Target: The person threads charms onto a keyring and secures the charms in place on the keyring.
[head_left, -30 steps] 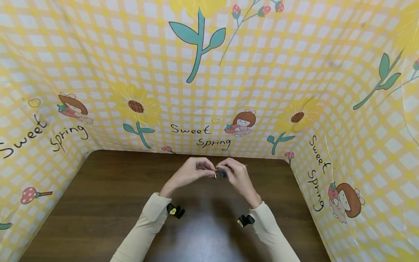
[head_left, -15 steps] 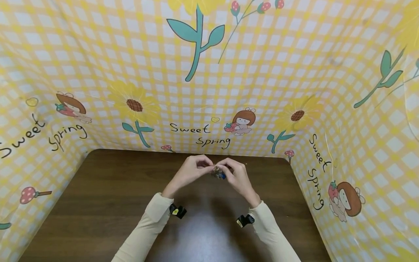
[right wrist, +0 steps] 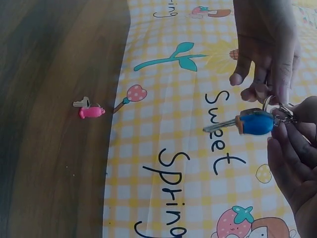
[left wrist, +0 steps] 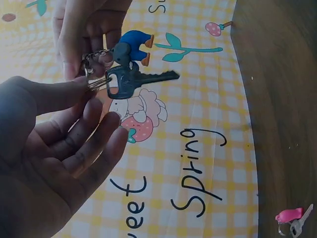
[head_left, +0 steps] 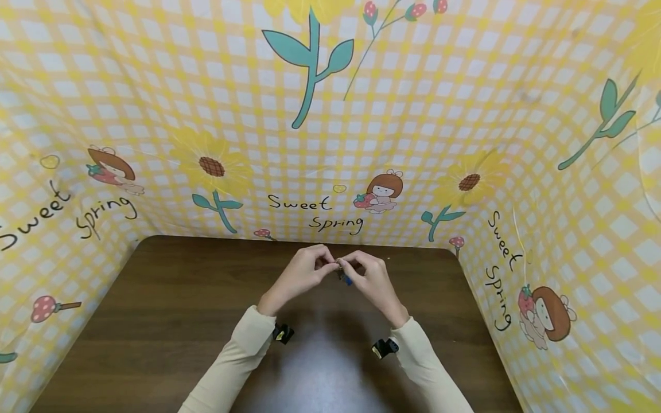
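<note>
Over the far part of the table, my left hand [head_left: 302, 275] and right hand [head_left: 369, 278] meet at the fingertips. Between them hangs a bunch with a silver key [left wrist: 124, 85] and a blue figure charm [left wrist: 134, 44] with a grey head, on a short chain [left wrist: 99, 55]. Thumb and index finger of the left hand pinch the metal key ring [right wrist: 268, 105], while its other fingers lie loosely curled below. My right hand pinches the ring where the chain joins it. Fingertips partly hide the ring in the head view.
A second key with a pink charm [right wrist: 91, 112] lies on the brown wooden table [head_left: 170, 321]. Yellow checked cloth [head_left: 289, 166] stands as walls behind and at both sides. Each wrist wears a small black camera [head_left: 386, 347].
The fingertips have drawn closer together over the ring, which showed between them before. The blue charm has shifted slightly left and down, and the left forearm a little to the right.
</note>
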A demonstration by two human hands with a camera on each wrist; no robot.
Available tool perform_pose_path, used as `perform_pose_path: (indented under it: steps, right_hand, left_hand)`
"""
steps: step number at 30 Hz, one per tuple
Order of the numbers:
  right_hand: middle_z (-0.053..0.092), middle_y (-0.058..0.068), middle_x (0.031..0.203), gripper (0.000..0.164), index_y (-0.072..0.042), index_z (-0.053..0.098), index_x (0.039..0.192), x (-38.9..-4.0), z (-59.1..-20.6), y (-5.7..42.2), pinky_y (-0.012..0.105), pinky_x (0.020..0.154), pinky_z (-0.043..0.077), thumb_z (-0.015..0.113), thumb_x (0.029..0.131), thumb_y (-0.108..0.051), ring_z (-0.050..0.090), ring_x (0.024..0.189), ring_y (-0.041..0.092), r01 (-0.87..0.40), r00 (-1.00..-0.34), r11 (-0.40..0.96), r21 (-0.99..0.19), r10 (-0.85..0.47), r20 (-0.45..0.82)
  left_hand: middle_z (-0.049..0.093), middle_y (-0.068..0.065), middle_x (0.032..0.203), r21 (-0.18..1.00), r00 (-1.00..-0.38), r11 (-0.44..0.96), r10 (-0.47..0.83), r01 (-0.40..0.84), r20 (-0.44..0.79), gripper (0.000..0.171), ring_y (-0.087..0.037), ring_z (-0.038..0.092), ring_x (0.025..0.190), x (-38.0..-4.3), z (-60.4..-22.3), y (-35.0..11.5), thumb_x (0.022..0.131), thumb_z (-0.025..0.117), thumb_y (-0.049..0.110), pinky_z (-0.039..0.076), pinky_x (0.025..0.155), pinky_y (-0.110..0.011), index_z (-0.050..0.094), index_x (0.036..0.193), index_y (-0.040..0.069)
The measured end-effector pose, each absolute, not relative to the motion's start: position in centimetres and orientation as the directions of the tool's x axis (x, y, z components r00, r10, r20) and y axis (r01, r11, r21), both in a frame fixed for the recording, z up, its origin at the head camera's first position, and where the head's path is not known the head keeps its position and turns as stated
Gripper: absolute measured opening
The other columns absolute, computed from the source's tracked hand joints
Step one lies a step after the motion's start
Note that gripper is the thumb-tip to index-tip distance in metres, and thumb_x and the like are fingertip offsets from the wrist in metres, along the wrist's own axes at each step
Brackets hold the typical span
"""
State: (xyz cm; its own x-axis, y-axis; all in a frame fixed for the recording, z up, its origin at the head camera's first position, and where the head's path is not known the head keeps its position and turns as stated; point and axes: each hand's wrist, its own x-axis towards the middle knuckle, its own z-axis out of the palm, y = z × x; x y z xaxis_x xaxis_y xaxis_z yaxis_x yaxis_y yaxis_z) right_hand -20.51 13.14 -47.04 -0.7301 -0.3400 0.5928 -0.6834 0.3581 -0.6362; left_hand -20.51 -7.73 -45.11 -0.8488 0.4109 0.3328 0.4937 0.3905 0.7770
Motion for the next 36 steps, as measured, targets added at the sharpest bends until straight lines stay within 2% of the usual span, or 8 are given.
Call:
perform_pose_path:
  steps: [7,14,21,29,32,36]
  right_hand:
    - [0.077,0.008,0.091,0.006,-0.002,0.077,0.099,-20.7,-47.2,12.8,0.035,0.065,0.062,0.072,0.101,-0.004,0.071,0.075,0.014,-0.651,-0.759,0.360,-0.668,-0.305,0.575]
    - [0.074,0.003,0.081,0.007,-0.003,0.077,0.095,-21.0,-47.1,12.5,0.021,0.062,0.052,0.073,0.100,-0.004,0.064,0.069,0.010,-0.589,-0.807,0.380,-0.714,-0.230,0.543]
    - [0.074,0.006,0.081,0.010,-0.003,0.078,0.093,-21.0,-46.8,12.4,0.020,0.065,0.049,0.073,0.101,-0.006,0.063,0.070,0.012,-0.465,-0.885,0.366,-0.806,-0.180,0.429]
    - [0.074,0.013,0.088,0.009,0.004,0.075,0.100,-20.6,-46.3,12.5,0.021,0.069,0.050,0.069,0.102,-0.003,0.065,0.077,0.017,-0.487,-0.873,0.339,-0.805,-0.229,0.431]
    - [0.074,0.010,0.089,0.010,0.000,0.075,0.100,-20.6,-46.5,12.5,0.023,0.069,0.053,0.069,0.104,-0.006,0.066,0.076,0.016,-0.495,-0.867,0.337,-0.800,-0.245,0.434]
    - [0.074,0.005,0.090,0.012,-0.005,0.075,0.099,-20.9,-47.0,12.5,0.025,0.068,0.055,0.067,0.106,-0.011,0.068,0.076,0.013,-0.514,-0.855,0.336,-0.789,-0.272,0.442]
  left_hand:
    - [0.064,0.001,0.084,0.759,-0.840,0.396,0.409,0.516,0.357,0.013,-0.010,0.055,0.069,-20.5,-45.2,-7.9,0.099,0.075,0.008,0.050,0.063,-0.027,0.070,0.087,0.009]
    - [0.066,0.000,0.086,0.743,-0.824,0.375,0.370,0.555,0.429,0.009,-0.012,0.059,0.074,-20.6,-45.5,-8.1,0.098,0.077,0.005,0.053,0.067,-0.028,0.073,0.090,0.006]
    - [0.066,-0.001,0.088,0.734,-0.803,0.339,0.350,0.589,0.482,0.007,-0.012,0.061,0.076,-20.5,-45.8,-8.1,0.097,0.077,0.003,0.054,0.067,-0.028,0.073,0.091,0.004]
    - [0.066,-0.001,0.089,0.798,-0.860,0.359,0.362,0.484,0.359,0.006,-0.012,0.059,0.071,-20.7,-45.8,-7.8,0.099,0.073,0.006,0.052,0.066,-0.027,0.072,0.094,0.007]
    - [0.066,-0.001,0.090,0.803,-0.864,0.365,0.378,0.470,0.334,0.008,-0.012,0.058,0.071,-20.8,-45.9,-7.6,0.102,0.071,0.010,0.052,0.066,-0.027,0.072,0.095,0.008]
    - [0.067,-0.001,0.091,0.801,-0.853,0.344,0.378,0.490,0.359,0.011,-0.011,0.057,0.070,-20.9,-46.1,-7.5,0.104,0.070,0.011,0.051,0.065,-0.027,0.073,0.094,0.008]
